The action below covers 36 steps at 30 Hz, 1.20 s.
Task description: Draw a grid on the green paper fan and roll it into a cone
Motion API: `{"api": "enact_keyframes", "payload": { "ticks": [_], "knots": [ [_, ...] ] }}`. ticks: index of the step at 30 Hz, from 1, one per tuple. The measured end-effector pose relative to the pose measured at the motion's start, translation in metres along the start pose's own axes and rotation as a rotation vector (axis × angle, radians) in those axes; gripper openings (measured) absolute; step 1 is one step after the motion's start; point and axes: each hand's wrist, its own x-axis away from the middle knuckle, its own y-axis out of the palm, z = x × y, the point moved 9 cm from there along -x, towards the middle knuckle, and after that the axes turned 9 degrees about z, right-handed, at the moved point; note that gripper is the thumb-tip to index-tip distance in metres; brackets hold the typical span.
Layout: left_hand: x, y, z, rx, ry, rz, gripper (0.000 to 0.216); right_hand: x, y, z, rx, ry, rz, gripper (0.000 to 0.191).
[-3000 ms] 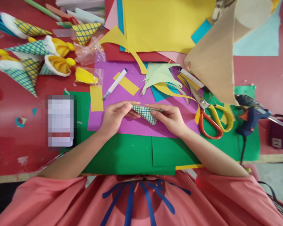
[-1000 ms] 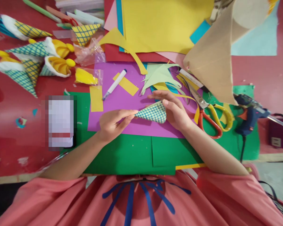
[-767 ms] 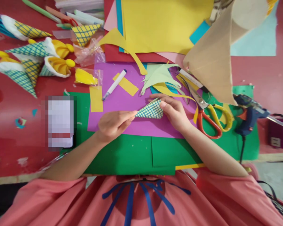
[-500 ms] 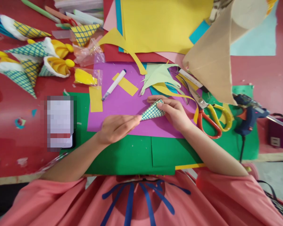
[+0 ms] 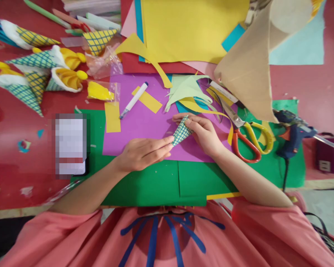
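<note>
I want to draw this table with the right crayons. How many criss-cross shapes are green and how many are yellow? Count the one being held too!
Green criss-cross shapes: 4, including the one held
Yellow criss-cross shapes: 3, all lying at the left
Total: 7

Two hands (image 5: 143, 154); one held cone (image 5: 180, 133); five white-rimmed cones (image 5: 25, 90).

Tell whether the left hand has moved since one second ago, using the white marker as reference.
Yes: against the white marker, the left hand has moved right and slightly toward the picture's bottom edge.
</note>
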Motion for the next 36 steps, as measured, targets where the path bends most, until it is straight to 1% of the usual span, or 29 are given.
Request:
{"api": "enact_keyframes", "payload": {
  "ticks": [4, 9, 13, 18, 24, 25, 26, 27, 29, 31, 33, 36],
  "knots": [
    [-0.001, 0.005, 0.005, 0.062, 0.036, -0.025, 0.020, 0.002, 0.003, -0.001, 0.010, 0.008, -0.029, 0.021],
    [-0.003, 0.007, 0.005, 0.079, 0.031, -0.027, 0.015, 0.003, 0.005, -0.002, 0.027, -0.009, -0.047, 0.021],
    [-0.003, 0.008, 0.005, 0.088, 0.033, -0.029, 0.014, 0.002, 0.004, -0.002, 0.041, -0.025, -0.051, 0.025],
    [-0.003, 0.007, 0.006, 0.096, 0.050, -0.033, 0.016, 0.002, 0.005, -0.006, 0.000, -0.059, -0.056, 0.026],
    [-0.001, 0.009, 0.003, 0.115, 0.024, -0.038, 0.017, 0.003, 0.005, -0.012, 0.124, -0.100, -0.043, 0.018],
    [0.000, 0.009, 0.000, 0.127, -0.015, -0.029, 0.019, 0.003, 0.004, -0.013, 0.112, -0.109, -0.028, 0.017],
    [0.001, 0.010, -0.007, 0.143, -0.083, -0.017, 0.020, 0.003, 0.002, -0.014, 0.089, -0.122, -0.006, 0.016],
    [0.004, 0.010, -0.016, 0.156, -0.186, 0.006, 0.022, 0.002, -0.001, -0.015, 0.062, -0.138, 0.021, 0.015],
    [0.012, 0.010, -0.040, 0.175, -0.453, 0.060, 0.023, 0.002, -0.006, -0.016, 0.018, -0.174, 0.084, 0.014],
    [0.023, 0.008, -0.057, 0.184, -0.645, 0.133, 0.021, 0.002, -0.010, -0.016, 0.004, -0.202, 0.133, 0.014],
    [0.029, 0.008, -0.064, 0.213, -0.740, 0.169, 0.019, 0.003, -0.012, -0.017, 0.009, -0.224, 0.164, 0.015],
    [0.029, 0.009, -0.064, 0.243, -0.760, 0.171, 0.019, 0.004, -0.013, -0.019, 0.023, -0.246, 0.189, 0.018]
  ]
}}
